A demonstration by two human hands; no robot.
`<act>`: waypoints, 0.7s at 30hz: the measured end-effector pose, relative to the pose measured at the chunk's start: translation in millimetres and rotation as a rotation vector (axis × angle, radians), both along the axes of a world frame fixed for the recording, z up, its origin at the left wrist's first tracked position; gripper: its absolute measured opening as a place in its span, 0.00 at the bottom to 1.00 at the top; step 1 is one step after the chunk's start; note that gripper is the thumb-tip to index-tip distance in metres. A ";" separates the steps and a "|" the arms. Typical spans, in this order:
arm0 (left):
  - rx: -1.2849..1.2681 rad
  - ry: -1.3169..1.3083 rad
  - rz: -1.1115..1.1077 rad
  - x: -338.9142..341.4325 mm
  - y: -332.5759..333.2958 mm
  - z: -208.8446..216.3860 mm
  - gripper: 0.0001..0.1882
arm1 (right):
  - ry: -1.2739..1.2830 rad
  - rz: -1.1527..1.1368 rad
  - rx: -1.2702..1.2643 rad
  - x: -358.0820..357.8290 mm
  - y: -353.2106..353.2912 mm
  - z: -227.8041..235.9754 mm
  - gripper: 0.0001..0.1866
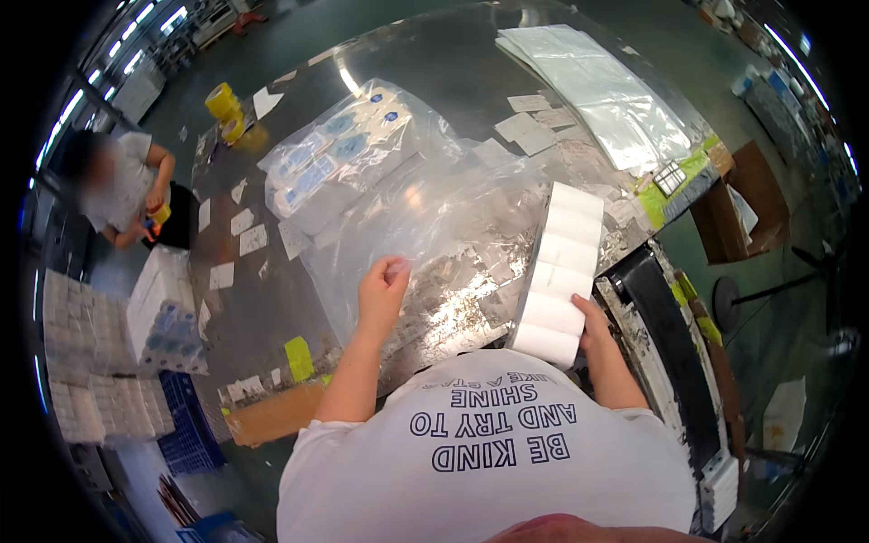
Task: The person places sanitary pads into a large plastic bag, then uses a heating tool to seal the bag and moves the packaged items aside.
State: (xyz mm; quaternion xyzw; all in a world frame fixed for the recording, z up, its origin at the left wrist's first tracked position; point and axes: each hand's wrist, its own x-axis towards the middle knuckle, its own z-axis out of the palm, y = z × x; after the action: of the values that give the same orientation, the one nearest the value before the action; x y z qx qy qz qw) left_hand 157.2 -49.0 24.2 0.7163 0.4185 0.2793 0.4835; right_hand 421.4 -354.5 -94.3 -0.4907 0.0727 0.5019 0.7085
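A large clear plastic bag (425, 204) lies spread on the metal table, its loose part toward me. Inside its far end are packs with blue prints (335, 149). My left hand (385, 282) is closed in a pinch on the bag's near film. To the right, a long row of white paper rolls (566, 262) stretches away from me near the table's right side. Against the near right end of that row is my right hand (591, 324), gripping its side; some of its fingers are hidden.
Flat clear bags (602, 95) are stacked at the far right. Yellow tape rolls (224, 113) stand at the far left. A black conveyor belt (665, 317) runs along my right. Beyond the left edge, a co-worker (127, 181) holds a tape dispenser near wrapped packs (163, 303).
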 end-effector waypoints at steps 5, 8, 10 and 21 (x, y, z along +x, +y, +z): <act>0.001 0.035 -0.032 0.1 6.1 28.4 0.13 | 0.051 -0.031 0.010 18.8 9.1 37.3 0.34; -0.010 0.018 -0.030 1.2 17.2 43.2 0.12 | 0.185 0.061 0.224 47.2 -31.9 33.2 0.33; -0.017 0.017 -0.013 2.9 23.5 46.7 0.13 | 0.213 0.141 0.228 52.8 -44.1 45.6 0.32; 0.253 -0.004 -0.187 17.9 0.8 72.3 0.14 | 0.345 0.520 0.076 8.9 72.5 16.9 0.28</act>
State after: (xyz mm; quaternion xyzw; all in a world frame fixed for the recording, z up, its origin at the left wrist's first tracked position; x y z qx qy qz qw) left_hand 175.1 -48.2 96.5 0.8068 0.3105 0.2852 0.4139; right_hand 430.4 -282.0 -77.4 -0.3734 0.0449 0.7446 0.5515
